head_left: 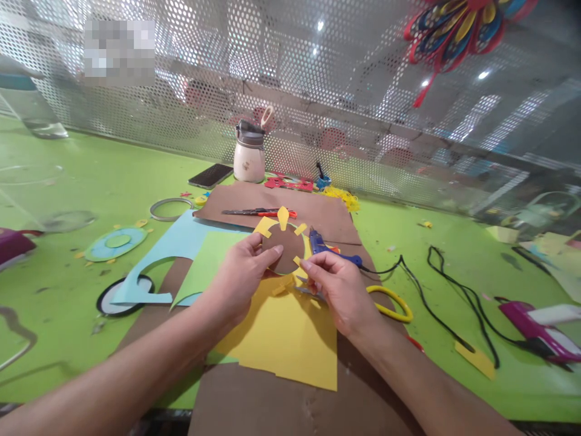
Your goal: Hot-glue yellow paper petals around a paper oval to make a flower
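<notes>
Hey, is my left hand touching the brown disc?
Touching. In the head view, the left hand has its thumb lying over the front of the brown disc.

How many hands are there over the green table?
2. The left hand holds the brown disc at its left side; the right hand pinches a small yellow piece near its lower right edge. Any behind the perforated screen could be hidden.

White glare spots (320,25) up top; soft shadows (edges stretched, blurry).
</notes>
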A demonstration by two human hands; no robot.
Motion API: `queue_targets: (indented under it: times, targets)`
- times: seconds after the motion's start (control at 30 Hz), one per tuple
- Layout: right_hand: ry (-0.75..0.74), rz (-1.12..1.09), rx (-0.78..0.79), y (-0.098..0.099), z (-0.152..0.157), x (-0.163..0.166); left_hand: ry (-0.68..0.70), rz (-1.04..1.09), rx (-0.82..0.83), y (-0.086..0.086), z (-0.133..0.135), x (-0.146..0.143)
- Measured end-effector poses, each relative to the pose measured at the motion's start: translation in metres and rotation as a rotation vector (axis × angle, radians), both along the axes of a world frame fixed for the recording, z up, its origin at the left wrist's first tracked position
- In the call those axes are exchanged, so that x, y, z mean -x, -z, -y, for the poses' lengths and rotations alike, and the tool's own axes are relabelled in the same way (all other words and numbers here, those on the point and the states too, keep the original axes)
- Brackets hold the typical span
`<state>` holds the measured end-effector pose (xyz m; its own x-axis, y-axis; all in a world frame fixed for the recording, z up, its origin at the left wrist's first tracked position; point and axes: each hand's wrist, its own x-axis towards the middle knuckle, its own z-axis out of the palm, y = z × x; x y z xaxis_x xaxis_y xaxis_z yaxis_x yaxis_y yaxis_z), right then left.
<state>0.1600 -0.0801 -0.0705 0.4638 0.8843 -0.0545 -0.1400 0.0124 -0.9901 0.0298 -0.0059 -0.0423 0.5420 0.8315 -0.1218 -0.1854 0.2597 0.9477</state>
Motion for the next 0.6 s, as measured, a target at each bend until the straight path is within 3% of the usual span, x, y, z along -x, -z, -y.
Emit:
queue_targets:
  times: [0.6]
  targets:
    - [0.051, 0.007, -0.010, -0.0025, 0.0011, -0.0038, -0.010, -0.005, -0.004, -0.0039, 0.0009, -0.0011]
